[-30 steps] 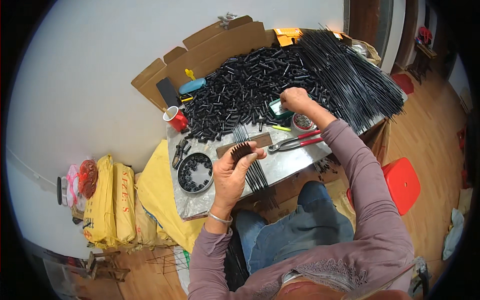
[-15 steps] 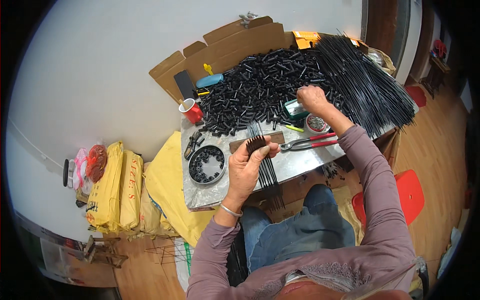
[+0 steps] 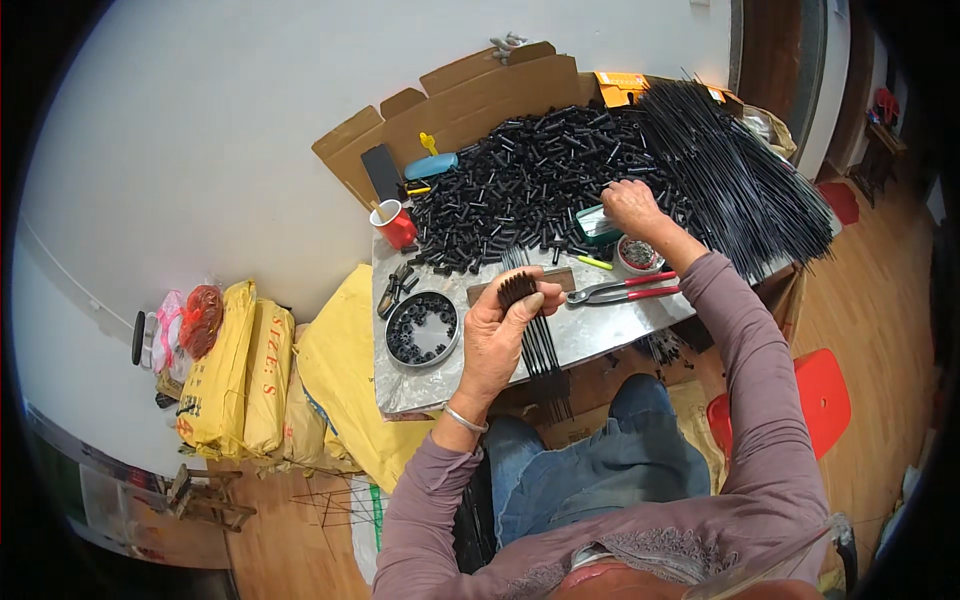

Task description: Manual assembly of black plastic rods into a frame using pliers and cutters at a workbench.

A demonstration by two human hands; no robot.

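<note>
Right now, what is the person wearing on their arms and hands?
Both arms are in long, soft mauve-purple sleeves. The left hand is bare, with a thin silver bangle round the wrist. The right hand is bare too, no glove.

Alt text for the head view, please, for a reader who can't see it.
A seated person's left hand grips a bundle of thin black rods over a metal table, while the right hand reaches into a heap of short black tubes.

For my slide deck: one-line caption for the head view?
Left hand grips a bundle of black rods; right hand reaches into black tubes.
</note>
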